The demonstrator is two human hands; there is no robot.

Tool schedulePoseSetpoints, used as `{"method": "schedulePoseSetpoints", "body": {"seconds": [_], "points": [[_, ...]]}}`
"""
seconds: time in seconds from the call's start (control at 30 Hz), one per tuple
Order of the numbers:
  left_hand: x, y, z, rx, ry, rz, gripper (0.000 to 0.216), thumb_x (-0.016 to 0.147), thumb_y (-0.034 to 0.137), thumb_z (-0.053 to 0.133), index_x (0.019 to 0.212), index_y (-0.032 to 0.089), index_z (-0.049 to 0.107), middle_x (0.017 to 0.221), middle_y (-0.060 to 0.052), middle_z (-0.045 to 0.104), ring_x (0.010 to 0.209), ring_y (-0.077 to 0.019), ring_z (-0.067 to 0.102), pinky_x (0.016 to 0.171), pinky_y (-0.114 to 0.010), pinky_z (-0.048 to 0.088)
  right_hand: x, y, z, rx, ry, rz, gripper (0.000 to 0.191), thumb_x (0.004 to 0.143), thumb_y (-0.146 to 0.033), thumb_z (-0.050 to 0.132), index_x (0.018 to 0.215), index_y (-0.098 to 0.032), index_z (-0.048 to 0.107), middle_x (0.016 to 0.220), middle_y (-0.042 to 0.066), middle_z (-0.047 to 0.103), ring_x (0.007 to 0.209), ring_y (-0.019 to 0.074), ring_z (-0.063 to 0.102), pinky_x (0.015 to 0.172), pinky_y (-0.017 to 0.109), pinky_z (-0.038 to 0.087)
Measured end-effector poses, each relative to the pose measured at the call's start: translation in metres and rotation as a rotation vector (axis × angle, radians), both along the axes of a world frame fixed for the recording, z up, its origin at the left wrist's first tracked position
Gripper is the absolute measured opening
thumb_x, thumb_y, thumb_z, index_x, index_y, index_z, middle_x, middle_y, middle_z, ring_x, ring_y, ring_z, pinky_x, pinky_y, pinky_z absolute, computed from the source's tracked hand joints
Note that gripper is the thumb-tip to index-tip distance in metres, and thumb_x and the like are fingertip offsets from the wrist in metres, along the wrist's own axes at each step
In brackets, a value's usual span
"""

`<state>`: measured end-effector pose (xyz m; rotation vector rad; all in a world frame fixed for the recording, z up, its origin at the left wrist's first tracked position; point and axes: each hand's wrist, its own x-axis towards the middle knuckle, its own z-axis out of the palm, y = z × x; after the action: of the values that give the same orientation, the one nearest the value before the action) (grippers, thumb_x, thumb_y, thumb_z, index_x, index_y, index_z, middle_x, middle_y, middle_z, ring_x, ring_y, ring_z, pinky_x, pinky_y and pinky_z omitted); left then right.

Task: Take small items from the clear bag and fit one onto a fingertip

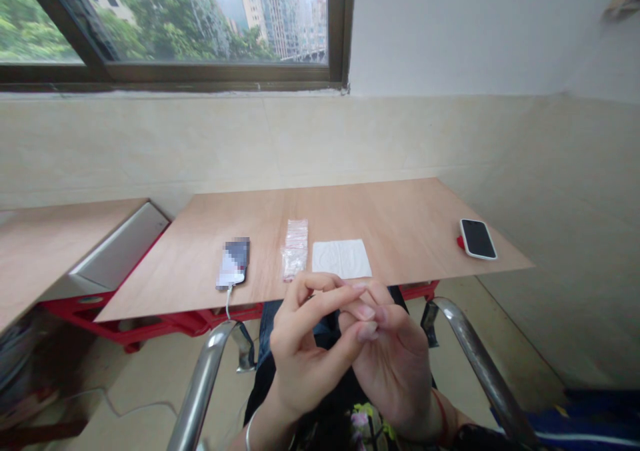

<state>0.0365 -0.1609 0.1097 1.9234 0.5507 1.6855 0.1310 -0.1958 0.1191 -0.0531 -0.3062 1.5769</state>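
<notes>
My left hand (313, 344) and my right hand (393, 354) meet in front of my lap, just short of the table's near edge. Their fingertips are pressed together and overlap. Both hands are closed in a pinch; anything between the fingers is hidden or too small to make out. Beyond them on the table lies a folded white tissue or cloth (341, 258), partly covered by my fingers. Left of that is a stack of small clear plastic bags (295, 250) with reddish lines.
A phone (233, 263) with a white cable lies on the left of the wooden table (380, 211). Another phone (479, 239) rests at the right over something red. Metal chair armrests (203, 384) flank me. Red stools (175, 324) stand under the table.
</notes>
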Motion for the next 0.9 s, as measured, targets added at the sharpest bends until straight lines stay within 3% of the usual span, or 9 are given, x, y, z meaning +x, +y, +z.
{"method": "schedulePoseSetpoints", "body": {"seconds": [0.2, 0.37, 0.6, 0.9], "points": [[0.0013, 0.0005, 0.0015, 0.002, -0.008, -0.054, 0.026, 0.087, 0.033, 0.063, 0.111, 0.026, 0.069, 0.082, -0.004, 0.064, 0.087, -0.0186, 0.055, 0.076, -0.034, 0.050, 0.0013, 0.0009, -0.0011, 0.049, 0.029, 0.078, 0.023, 0.071, -0.009, 0.062, 0.061, -0.018, 0.044, 0.068, -0.003, 0.043, 0.062, 0.0051, 0.044, 0.061, 0.005, 0.046], [0.0014, 0.0011, 0.0011, -0.022, -0.003, -0.081, 0.025, 0.085, 0.028, 0.067, 0.110, 0.027, 0.069, 0.084, -0.004, 0.065, 0.087, -0.0185, 0.054, 0.077, -0.034, 0.050, 0.0022, 0.0019, 0.0007, 0.051, 0.061, 0.117, 0.019, 0.070, -0.008, 0.062, 0.062, -0.017, 0.047, 0.068, -0.004, 0.046, 0.062, 0.0032, 0.046, 0.060, 0.003, 0.045], [0.0010, 0.0007, 0.0052, -0.046, 0.009, -0.098, 0.023, 0.082, 0.024, 0.069, 0.105, 0.027, 0.069, 0.081, -0.004, 0.066, 0.085, -0.0195, 0.055, 0.075, -0.036, 0.050, 0.0031, 0.0011, 0.0020, -0.028, 0.073, 0.111, 0.023, 0.068, -0.008, 0.066, 0.058, -0.017, 0.047, 0.065, -0.004, 0.045, 0.060, 0.0036, 0.043, 0.057, 0.005, 0.044], [0.0016, 0.0036, 0.0047, -0.042, 0.020, -0.103, 0.023, 0.081, 0.027, 0.070, 0.104, 0.027, 0.069, 0.077, -0.004, 0.064, 0.083, -0.0199, 0.055, 0.076, -0.038, 0.051, 0.0026, 0.0027, -0.0003, 0.010, 0.055, 0.092, 0.022, 0.070, -0.009, 0.067, 0.059, -0.017, 0.050, 0.066, -0.004, 0.046, 0.061, 0.0040, 0.043, 0.058, 0.005, 0.044]]}}
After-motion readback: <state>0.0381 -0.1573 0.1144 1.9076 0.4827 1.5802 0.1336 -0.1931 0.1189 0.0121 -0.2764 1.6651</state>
